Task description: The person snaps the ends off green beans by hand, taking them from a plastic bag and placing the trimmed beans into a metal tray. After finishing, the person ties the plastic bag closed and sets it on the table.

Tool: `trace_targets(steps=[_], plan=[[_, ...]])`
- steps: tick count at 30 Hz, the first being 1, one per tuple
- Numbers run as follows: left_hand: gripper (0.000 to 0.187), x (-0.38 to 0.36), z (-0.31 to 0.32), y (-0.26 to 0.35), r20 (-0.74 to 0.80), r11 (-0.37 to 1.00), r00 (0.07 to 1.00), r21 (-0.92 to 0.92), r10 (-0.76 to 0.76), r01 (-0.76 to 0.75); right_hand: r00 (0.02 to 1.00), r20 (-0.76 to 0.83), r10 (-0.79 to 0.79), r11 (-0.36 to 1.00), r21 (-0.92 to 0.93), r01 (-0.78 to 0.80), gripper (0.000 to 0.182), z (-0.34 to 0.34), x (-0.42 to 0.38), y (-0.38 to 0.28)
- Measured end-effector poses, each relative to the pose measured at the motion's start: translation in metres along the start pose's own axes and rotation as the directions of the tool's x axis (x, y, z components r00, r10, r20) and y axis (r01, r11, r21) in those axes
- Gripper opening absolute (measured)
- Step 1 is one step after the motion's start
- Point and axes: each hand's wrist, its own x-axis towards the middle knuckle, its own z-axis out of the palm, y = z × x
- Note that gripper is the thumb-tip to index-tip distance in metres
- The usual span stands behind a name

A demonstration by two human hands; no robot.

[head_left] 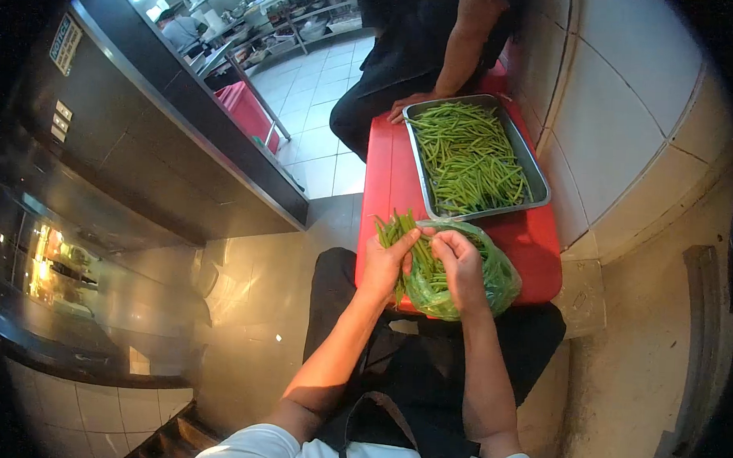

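Observation:
A bunch of green beans is gripped in my left hand, the beans poking out past the thumb. Close beside it, my right hand has thumb and fingertips pinched together near the bean ends; what it pinches is too small to make out. Both hands are over a green plastic bag with more green beans in it, at the near end of a red bench. Just beyond the bag, a metal tray holds a heap of green beans.
A person in dark clothes sits at the bench's far end, one hand beside the tray. A tiled wall borders the bench on the right. At left are a metal counter and a pink bin.

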Motion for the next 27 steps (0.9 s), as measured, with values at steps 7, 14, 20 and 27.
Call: trace_targets(steps=[7, 14, 20, 27], plan=[[0.026, 0.007, -0.008, -0.005, -0.052, 0.962, 0.995, -0.262, -0.091, 0.074, 0.999, -0.016, 0.049, 0.984, -0.172, -0.051, 0.016, -0.03, 0.004, -0.006], [0.024, 0.008, -0.008, -0.004, -0.057, 0.951, 0.995, -0.305, -0.077, 0.056, 0.996, 0.086, -0.018, 0.938, -0.343, 0.047, 0.022, -0.029, -0.002, -0.019], [0.024, 0.008, -0.01, -0.007, -0.016, 0.951, 0.997, -0.302, -0.076, 0.068, 0.99, 0.069, 0.125, 0.977, -0.184, -0.11, 0.018, -0.018, -0.002, -0.015], [0.021, 0.008, -0.007, -0.021, -0.002, 0.811, 0.978, -0.559, -0.208, 0.172, 0.979, 0.202, -0.023, 0.909, 0.411, -0.064, 0.01, -0.012, -0.005, -0.005]])
